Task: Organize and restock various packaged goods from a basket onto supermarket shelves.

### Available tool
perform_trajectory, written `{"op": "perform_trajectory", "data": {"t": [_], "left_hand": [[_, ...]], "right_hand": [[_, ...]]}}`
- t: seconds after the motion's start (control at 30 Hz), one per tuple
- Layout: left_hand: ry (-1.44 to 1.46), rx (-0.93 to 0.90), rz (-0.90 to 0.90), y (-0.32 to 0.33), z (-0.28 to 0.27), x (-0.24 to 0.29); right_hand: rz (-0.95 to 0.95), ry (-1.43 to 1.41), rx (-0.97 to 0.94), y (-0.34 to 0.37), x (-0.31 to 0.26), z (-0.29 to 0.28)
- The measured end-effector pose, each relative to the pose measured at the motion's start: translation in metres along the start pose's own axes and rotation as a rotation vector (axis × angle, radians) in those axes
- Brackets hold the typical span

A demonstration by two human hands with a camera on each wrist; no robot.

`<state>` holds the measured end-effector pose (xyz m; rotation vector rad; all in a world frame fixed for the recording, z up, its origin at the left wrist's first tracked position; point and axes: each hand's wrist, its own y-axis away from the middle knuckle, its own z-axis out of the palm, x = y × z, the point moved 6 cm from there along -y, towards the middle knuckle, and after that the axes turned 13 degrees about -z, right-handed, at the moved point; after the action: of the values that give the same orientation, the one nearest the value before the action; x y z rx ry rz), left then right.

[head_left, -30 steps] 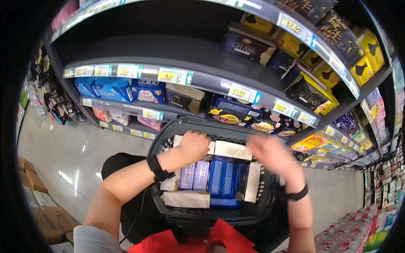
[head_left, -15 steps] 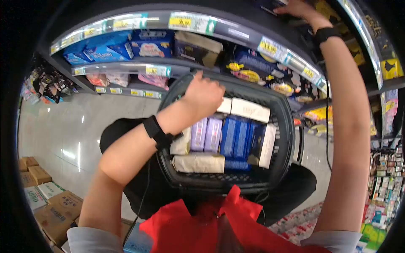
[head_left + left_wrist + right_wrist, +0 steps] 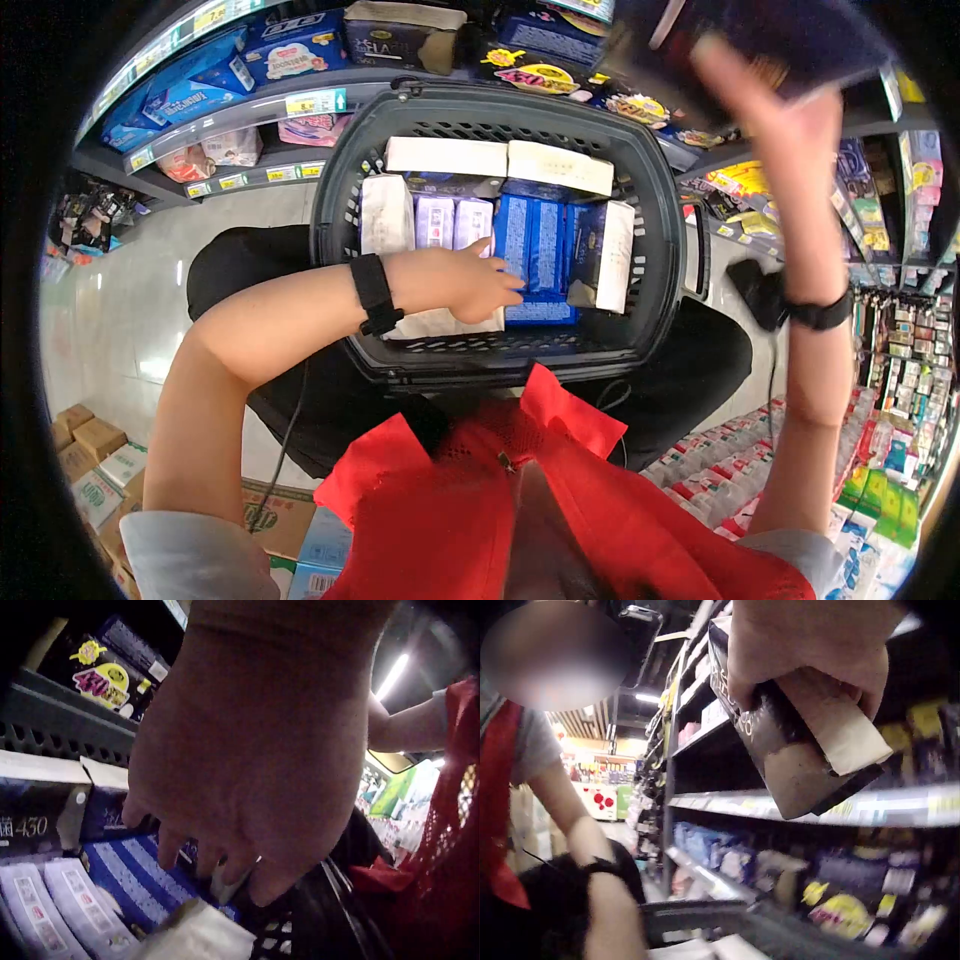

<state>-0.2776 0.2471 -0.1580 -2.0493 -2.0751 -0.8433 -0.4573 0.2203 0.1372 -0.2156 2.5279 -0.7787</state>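
Off the shelf (image 3: 727, 802) now, right fingers (image 3: 735, 82) grip a dark package (image 3: 780, 742); left fingers (image 3: 172, 844) apart.

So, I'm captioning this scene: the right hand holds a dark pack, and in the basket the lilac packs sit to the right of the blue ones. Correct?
Not quite: in the basket, the lilac packs sit left of the blue packs, as the head view shows. The right hand does hold a dark pack.
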Motion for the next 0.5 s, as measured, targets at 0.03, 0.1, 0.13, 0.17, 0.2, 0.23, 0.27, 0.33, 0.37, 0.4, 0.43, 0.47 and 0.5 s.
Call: {"op": "perform_trajectory", "data": {"t": [0.03,0.1,0.13,0.17,0.2,0.23,0.27,0.33,0.37,0.4,0.43,0.47,0.5], "left_hand": [[-0.065,-0.055,0.010,-0.004,0.012,-0.001],[-0.168,-0.412,-0.050,-0.010,0.015,0.011],[-0.173,-0.419,-0.048,-0.011,0.017,0.014],[-0.216,-0.449,-0.065,-0.011,0.022,0.015],[-0.258,-0.479,-0.079,-0.011,0.024,0.017],[-0.236,-0.446,-0.045,-0.011,0.028,0.016],[-0.236,-0.451,-0.045,-0.008,0.027,0.016],[0.010,-0.535,-0.216,0.000,0.028,0.010],[0.027,-0.451,-0.186,0.004,0.022,0.013],[0.031,-0.458,-0.184,0.006,0.020,0.015],[-0.098,-0.463,-0.161,0.010,0.019,0.017],[-0.227,-0.466,-0.137,0.014,0.014,0.020],[-0.222,-0.471,-0.135,0.016,0.019,0.017]], "right_hand": [[0.043,-0.244,-0.129,0.027,-0.027,0.032],[0.030,-0.262,-0.194,0.078,-0.014,0.070],[0.052,-0.263,-0.213,0.102,-0.006,0.087],[0.158,-0.250,-0.298,0.126,0.007,0.104],[0.184,-0.150,-0.380,0.143,0.012,0.115],[0.161,-0.199,-0.417,0.157,0.016,0.127],[0.202,-0.172,-0.528,0.167,0.019,0.135],[0.252,-0.091,-0.706,0.184,0.023,0.149],[0.204,-0.108,-0.695,0.188,0.023,0.153],[0.209,-0.114,-0.697,0.192,0.027,0.154],[0.192,-0.039,-0.787,0.198,0.031,0.157],[0.174,0.037,-0.876,0.203,0.034,0.159],[0.177,0.032,-0.879,0.205,0.034,0.160]]}}
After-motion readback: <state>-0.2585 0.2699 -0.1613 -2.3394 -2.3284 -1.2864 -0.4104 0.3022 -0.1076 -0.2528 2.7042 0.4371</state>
